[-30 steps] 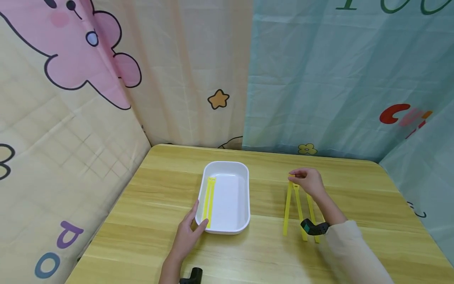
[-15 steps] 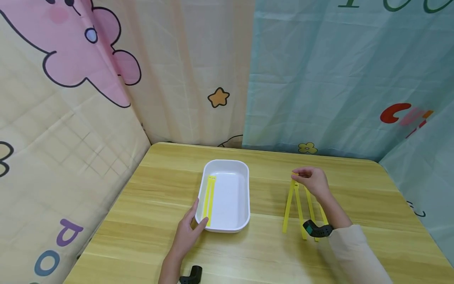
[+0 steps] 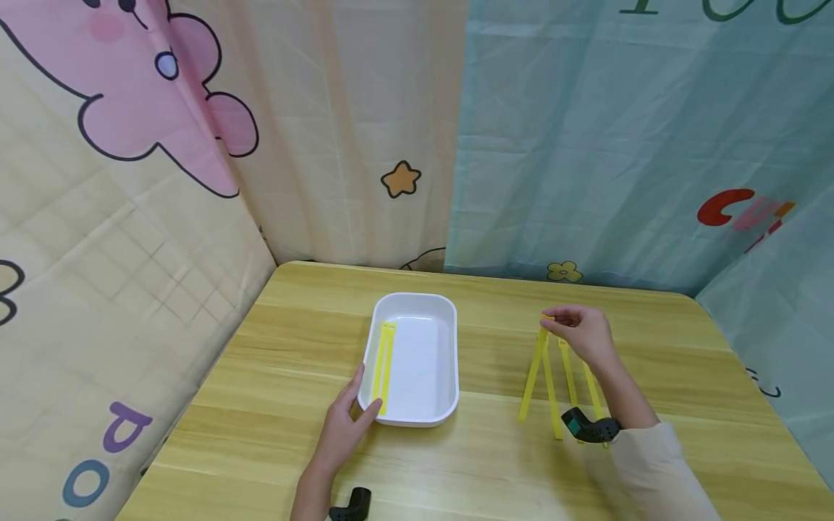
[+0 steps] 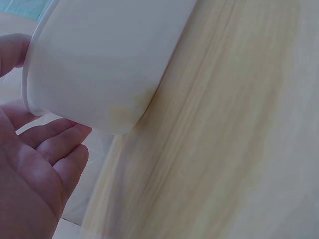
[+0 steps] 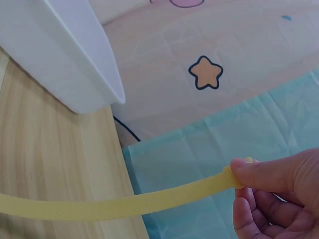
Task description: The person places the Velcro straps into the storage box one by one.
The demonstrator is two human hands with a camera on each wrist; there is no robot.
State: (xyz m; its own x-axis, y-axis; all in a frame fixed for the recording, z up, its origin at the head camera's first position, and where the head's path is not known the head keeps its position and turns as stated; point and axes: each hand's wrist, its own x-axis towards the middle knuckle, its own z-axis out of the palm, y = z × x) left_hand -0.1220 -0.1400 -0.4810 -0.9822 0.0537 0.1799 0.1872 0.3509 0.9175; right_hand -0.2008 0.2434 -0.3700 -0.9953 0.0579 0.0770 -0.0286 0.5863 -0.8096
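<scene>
Between thumb and fingers, my right hand [image 3: 582,335] pinches the wider head of a yellow cable strap [image 3: 534,373]. In the right wrist view the strap [image 5: 99,209] runs leftward from the fingertips in a gentle bend. More yellow straps [image 3: 552,398] lie side by side under and beside that hand, partly hidden by the wrist. My left hand [image 3: 343,432] grips the near left corner of a white plastic tray [image 3: 426,369], thumb over the rim. The left wrist view shows the other fingers below the rim [image 4: 27,94]. Two yellow straps [image 3: 389,369] lie lengthwise along the tray's left side.
The wooden table [image 3: 482,463] ends at a back edge just behind the tray. Printed curtains [image 3: 326,145] hang behind and at both sides. A black wrist camera [image 3: 589,425] sits on the right wrist, another [image 3: 352,504] by the left.
My right hand has shifted slightly to the right, drawing the pinched strap's head along, so the strap slants more. My left hand and the tray stay in place.
</scene>
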